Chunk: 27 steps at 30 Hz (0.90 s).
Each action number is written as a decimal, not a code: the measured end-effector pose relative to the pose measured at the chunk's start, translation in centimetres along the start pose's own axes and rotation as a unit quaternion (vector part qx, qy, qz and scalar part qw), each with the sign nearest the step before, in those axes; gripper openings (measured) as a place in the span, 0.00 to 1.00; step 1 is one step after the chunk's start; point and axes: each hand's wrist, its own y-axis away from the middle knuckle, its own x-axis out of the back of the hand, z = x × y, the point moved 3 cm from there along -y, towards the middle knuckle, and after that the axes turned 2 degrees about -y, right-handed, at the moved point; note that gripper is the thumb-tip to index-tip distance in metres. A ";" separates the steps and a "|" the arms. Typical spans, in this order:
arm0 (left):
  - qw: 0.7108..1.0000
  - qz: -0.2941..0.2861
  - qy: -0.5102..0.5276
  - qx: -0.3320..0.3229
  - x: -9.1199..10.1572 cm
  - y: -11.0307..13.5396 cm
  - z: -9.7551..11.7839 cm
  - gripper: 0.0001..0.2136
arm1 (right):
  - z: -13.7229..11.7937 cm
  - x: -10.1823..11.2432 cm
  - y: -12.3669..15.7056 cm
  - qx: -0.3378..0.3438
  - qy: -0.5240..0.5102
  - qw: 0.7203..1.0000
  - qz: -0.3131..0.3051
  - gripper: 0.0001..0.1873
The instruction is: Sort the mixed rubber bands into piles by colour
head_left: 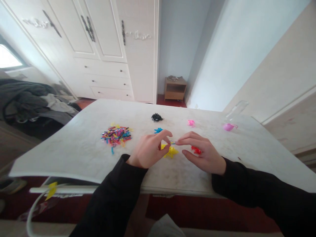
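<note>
My left hand (pixel 151 148) is curled over the middle of the table, its thumb and fingers drawn together at a few thin coloured rubber bands (pixel 173 142). Opposite it, my right hand (pixel 203 151) touches the same bands with its fingertips, while its thumb stands apart. Below the fingers lies a yellow pile of bands (pixel 171 151), partly covered by my left hand. A red pile (pixel 196 150) shows under my right hand. Just behind my left hand is a blue pile (pixel 158 130), partly hidden.
A mixed multicoloured pile (pixel 116 135) lies on the left of the white table (pixel 81 144). Farther back are a black pile (pixel 157 117) and a pink pile (pixel 191 123). At the right stands a clear container (pixel 237 111) beside a pink-purple object (pixel 228 127).
</note>
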 end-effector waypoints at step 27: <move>1.000 0.008 -0.003 -0.023 0.2 0.1 0.1 0.07 | 0.8 -0.2 0.1 -0.033 0.009 0.999 -0.013 0.16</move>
